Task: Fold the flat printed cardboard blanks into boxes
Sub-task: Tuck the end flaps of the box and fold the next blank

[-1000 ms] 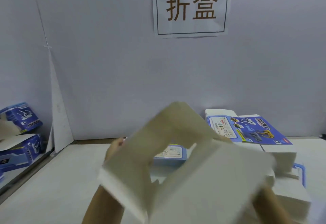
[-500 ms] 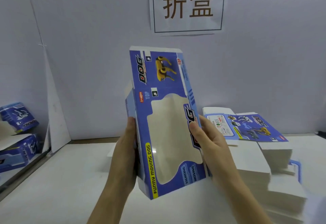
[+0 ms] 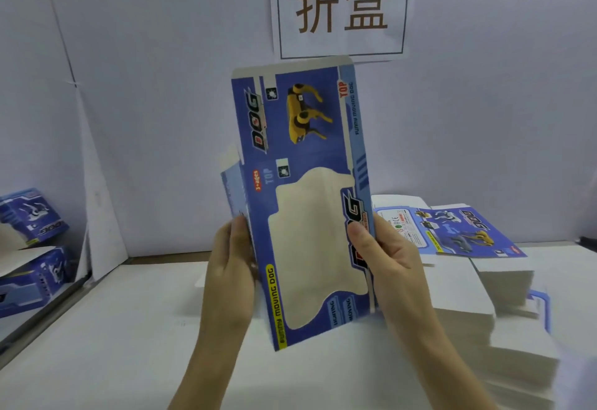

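Left hand [image 3: 231,275] and right hand [image 3: 389,267] gripping opposite edges of upright blank [image 3: 300,190] marked "DOG", "FUNNY MOVING DOG", "TOP".

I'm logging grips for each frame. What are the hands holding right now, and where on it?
Both hold one blue printed blank upright: the left hand grips its left edge, the right hand its right edge, thumb on the front.

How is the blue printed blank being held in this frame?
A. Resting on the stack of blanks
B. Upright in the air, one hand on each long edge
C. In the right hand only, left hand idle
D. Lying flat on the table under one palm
B: the blue blank stands upright above the table, with the left hand holding its left edge and the right hand its right edge.
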